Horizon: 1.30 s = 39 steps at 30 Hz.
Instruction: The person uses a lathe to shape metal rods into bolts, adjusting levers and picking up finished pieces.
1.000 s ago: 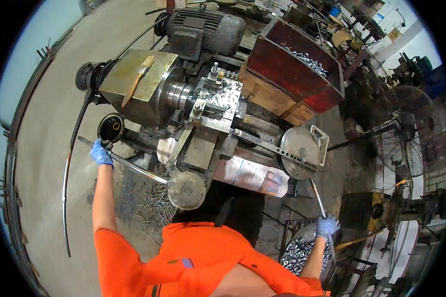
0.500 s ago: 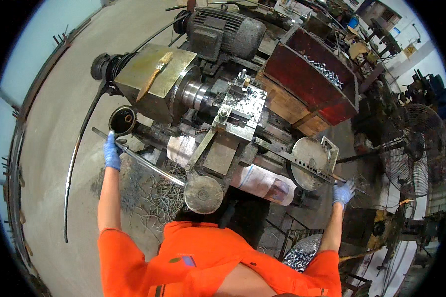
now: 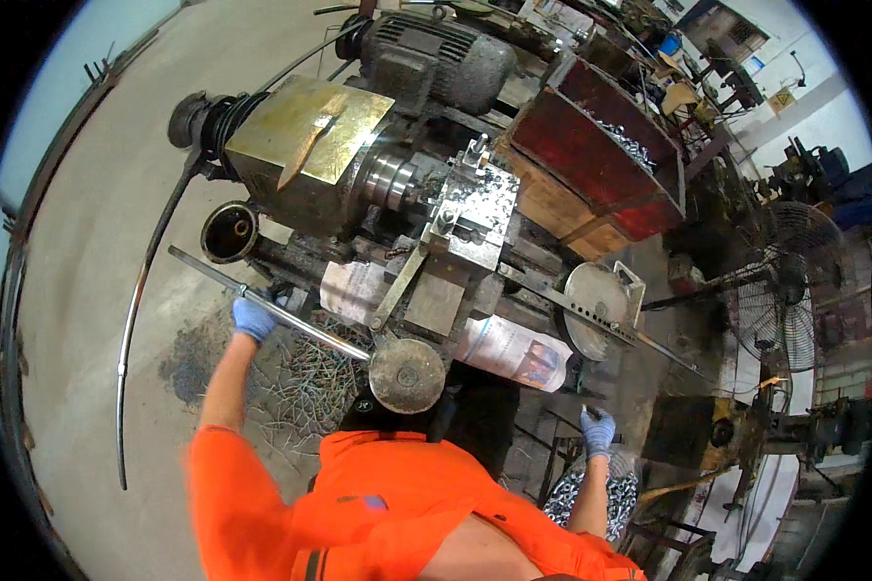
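Note:
My left hand (image 3: 254,319), in a blue glove, is against the underside of a long metal lever rod (image 3: 305,325). The rod hides its fingertips, so their grip does not show. This rod slants down to a round metal disc (image 3: 407,376) in front of me. My right hand (image 3: 598,432), also gloved, is closed with a small shiny metal part (image 3: 584,412) at its fingertips. It hovers beside a basket of small metal parts (image 3: 562,502), low on the right. Ahead stands a lathe with a shiny chuck (image 3: 389,182) and a chip-covered tool slide (image 3: 479,205).
A red metal bin (image 3: 596,145) with shiny parts stands behind the lathe on the right. Metal shavings (image 3: 305,387) lie on the floor at the left. A perforated bar (image 3: 576,312) juts out rightward, toward a caged fan (image 3: 785,290). A brush (image 3: 305,153) rests on the headstock.
My right hand has left the perforated bar's end and come down and inward beside the parts basket. My left hand has shifted right along the lever rod. The view has shifted slightly.

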{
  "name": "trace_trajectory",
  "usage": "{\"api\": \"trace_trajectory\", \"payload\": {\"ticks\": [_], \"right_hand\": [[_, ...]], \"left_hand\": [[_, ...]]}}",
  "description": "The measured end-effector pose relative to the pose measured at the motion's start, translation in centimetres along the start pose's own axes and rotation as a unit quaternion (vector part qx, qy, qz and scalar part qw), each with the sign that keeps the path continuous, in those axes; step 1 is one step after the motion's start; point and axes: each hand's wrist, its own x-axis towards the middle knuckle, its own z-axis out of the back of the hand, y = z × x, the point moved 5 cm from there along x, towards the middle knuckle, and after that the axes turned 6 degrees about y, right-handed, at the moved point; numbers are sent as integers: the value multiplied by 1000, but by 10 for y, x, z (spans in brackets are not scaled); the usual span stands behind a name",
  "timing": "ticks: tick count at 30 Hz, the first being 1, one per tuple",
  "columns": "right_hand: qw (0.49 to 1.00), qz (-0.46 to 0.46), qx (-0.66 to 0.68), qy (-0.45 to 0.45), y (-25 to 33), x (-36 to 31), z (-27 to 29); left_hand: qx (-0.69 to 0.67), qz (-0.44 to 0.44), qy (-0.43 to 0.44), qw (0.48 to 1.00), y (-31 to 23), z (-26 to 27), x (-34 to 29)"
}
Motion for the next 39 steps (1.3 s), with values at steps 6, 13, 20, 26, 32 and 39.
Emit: {"api": "trace_trajectory", "payload": {"ticks": [6,13,20,26,32,39], "right_hand": [[997,67,45,9,90,-10,27],[962,261,46,69,303,-25,86],[781,606,-104,106,543,-105,33],[728,502,-405,235,603,-90,-49],[740,643,-181,-75,583,-105,-10],[819,568,-78,-29,580,-40,86]], "left_hand": [[7,-10,-22,1000,-4,-49,-17],[38,-47,70,996,20,-29,-3],[-63,-31,108,992,31,44,-33],[-129,14,31,991,99,78,-75],[-242,72,16,967,139,98,-99],[-239,15,-189,952,138,199,-126]]}}
